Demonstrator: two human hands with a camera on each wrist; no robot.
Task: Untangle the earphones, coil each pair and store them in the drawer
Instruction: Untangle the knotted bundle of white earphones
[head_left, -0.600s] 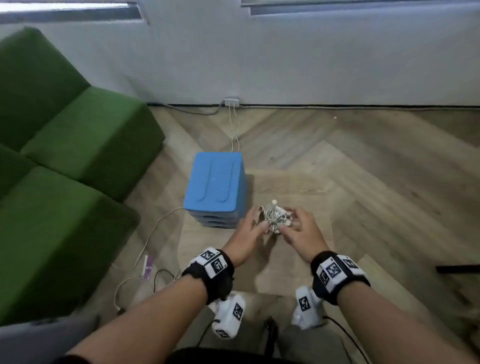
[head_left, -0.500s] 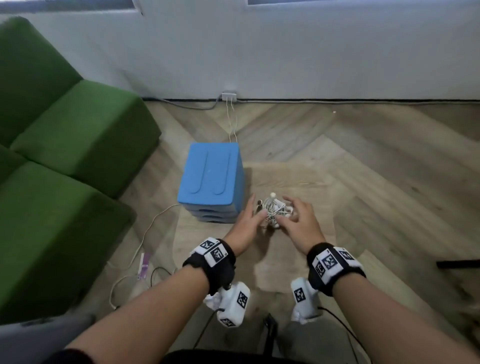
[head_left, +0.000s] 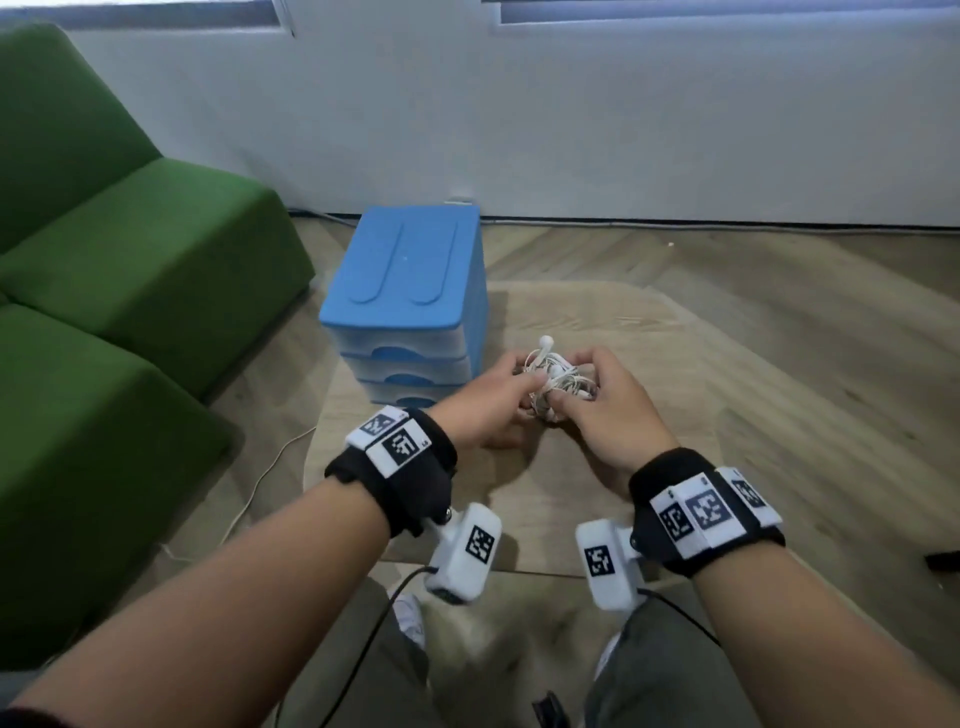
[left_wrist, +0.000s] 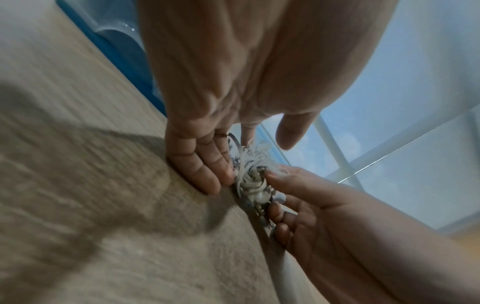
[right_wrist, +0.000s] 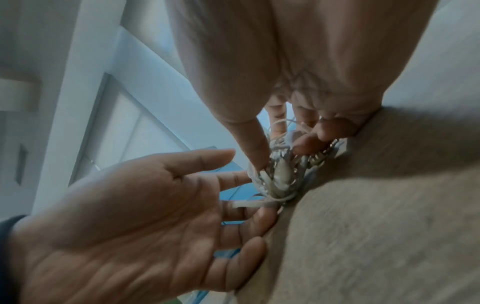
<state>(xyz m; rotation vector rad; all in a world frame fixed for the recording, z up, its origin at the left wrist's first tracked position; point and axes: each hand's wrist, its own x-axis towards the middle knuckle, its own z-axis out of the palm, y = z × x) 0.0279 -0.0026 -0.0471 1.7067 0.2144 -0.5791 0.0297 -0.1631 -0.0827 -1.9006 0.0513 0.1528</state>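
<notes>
A knotted bundle of white earphones (head_left: 553, 379) lies on the low wooden table (head_left: 649, 332), just right of a blue drawer unit (head_left: 405, 291) whose three drawers are closed. My left hand (head_left: 519, 382) touches the bundle's left side with fairly straight fingers (left_wrist: 207, 166), its thumb held apart. My right hand (head_left: 569, 387) pinches the bundle (right_wrist: 278, 176) between its thumb (right_wrist: 253, 148) and curled fingers (right_wrist: 309, 142). In the right wrist view my left hand (right_wrist: 155, 205) shows an open palm. The bundle (left_wrist: 250, 176) is too tangled to tell pairs apart.
A green sofa (head_left: 130, 270) fills the left side. A white cable (head_left: 260, 483) trails on the wood floor beside the table. A white wall with windows runs behind the drawer unit. A dark object (head_left: 943, 561) pokes in at the right edge.
Both hands stay at the bundle. My right thumb and fingers have closed tighter on it, and the head view has drawn nearer to the table.
</notes>
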